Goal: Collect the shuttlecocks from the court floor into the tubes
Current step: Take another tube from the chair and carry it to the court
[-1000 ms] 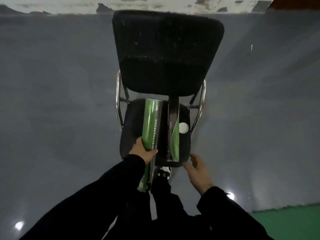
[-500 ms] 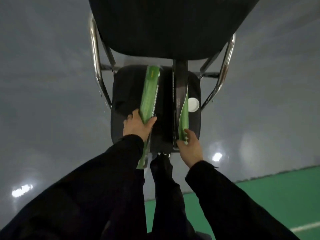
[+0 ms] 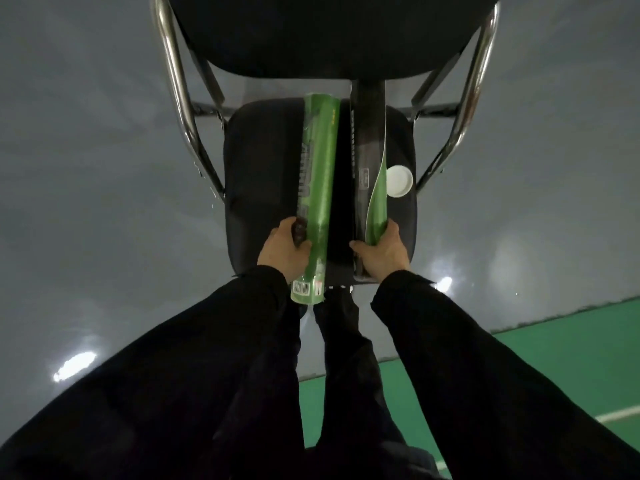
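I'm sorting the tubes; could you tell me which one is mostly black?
The tube in the right hand, the black tube beside the white cap; the left hand's green tube is all green.

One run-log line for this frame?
left hand: grips green tube | right hand: grips black tube | white cap: on chair seat

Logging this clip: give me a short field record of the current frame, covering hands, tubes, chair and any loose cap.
left hand: gripping green tube near its lower end
right hand: gripping black-and-green tube near its lower end
tubes: side by side, lengthwise on chair seat
white cap: loose on seat, right of the black-and-green tube
shuttlecocks: none visible
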The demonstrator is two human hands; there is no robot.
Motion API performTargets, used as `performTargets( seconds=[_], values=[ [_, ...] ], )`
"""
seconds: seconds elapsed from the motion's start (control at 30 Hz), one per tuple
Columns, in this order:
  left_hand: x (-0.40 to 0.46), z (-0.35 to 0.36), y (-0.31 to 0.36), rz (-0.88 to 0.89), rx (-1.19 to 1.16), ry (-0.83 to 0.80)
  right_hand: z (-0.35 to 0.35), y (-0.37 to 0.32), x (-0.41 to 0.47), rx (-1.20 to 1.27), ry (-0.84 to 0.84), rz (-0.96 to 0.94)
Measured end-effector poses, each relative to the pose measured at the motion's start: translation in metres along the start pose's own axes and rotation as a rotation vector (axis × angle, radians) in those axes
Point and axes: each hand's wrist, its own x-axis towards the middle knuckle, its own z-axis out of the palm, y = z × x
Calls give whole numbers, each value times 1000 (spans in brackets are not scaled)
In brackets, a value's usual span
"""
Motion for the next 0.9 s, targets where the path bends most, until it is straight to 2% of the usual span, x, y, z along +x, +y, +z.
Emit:
performTargets(
  seconds=[0.1, 0.23, 0.5, 0.57, 0.73, 0.8, 0.9],
  values=[
    [-14, -1, 3, -7, -53, 27, -5, 0, -21, 175, -75, 10],
    [-37, -6, 19, 8, -98, 44, -14, 12, -62, 319, -96, -9],
    [-107, -5, 78, 174, -63, -15, -42, 45, -172, 668, -115, -143],
    [-135, 1, 91, 214, -119, -86, -52, 60, -206, 765, -138, -150],
    [-233, 36, 111, 294, -199, -418, -63, 126, -292, 918, -88, -183],
    [-277, 61, 108, 350, -153, -527, -65, 159, -334, 977, -33, -187],
    [-340, 107, 88, 482, 43, -629, -52, 219, -396, 1042, 98, -136]
  ],
)
